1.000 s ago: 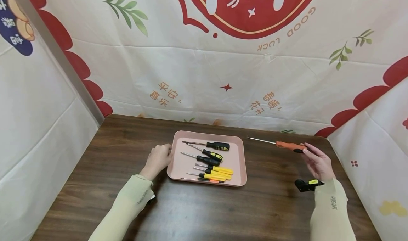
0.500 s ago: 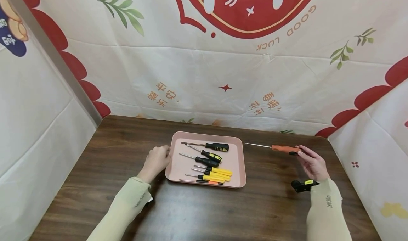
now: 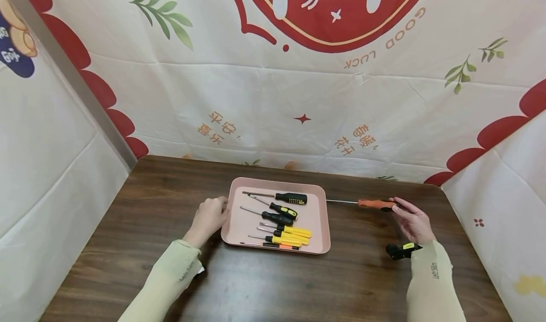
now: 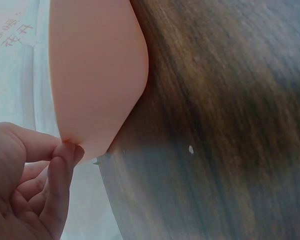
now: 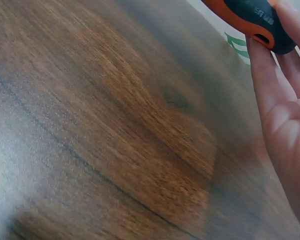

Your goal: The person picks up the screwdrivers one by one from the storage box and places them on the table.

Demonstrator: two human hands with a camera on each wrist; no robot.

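My right hand (image 3: pixel 413 221) pinches the end of an orange and black screwdriver (image 3: pixel 375 204), its shaft pointing left with the tip at the tray's right rim. In the right wrist view the handle end (image 5: pixel 255 17) lies between thumb and fingers. My left hand (image 3: pixel 209 218) pinches the left rim of a pink tray (image 3: pixel 319 237); the left wrist view shows thumb and finger on the tray wall (image 4: pixel 97 70). Inside the tray lie several screwdrivers: black-handled ones such as the top screwdriver (image 3: pixel 291 198), yellow-handled ones such as one yellow screwdriver (image 3: pixel 298 232), and a thin black and orange screwdriver (image 3: pixel 279 246) at the front.
The tray stands on a dark wood-grain table (image 3: pixel 273 284). A printed white cloth (image 3: pixel 264 94) hangs behind the table's back edge and at both sides. A black wrist camera mount (image 3: pixel 401 251) sits at my right wrist.
My right hand has moved left and slightly down with the orange screwdriver, bringing its tip to the tray's right rim. The left hand keeps its hold on the tray.
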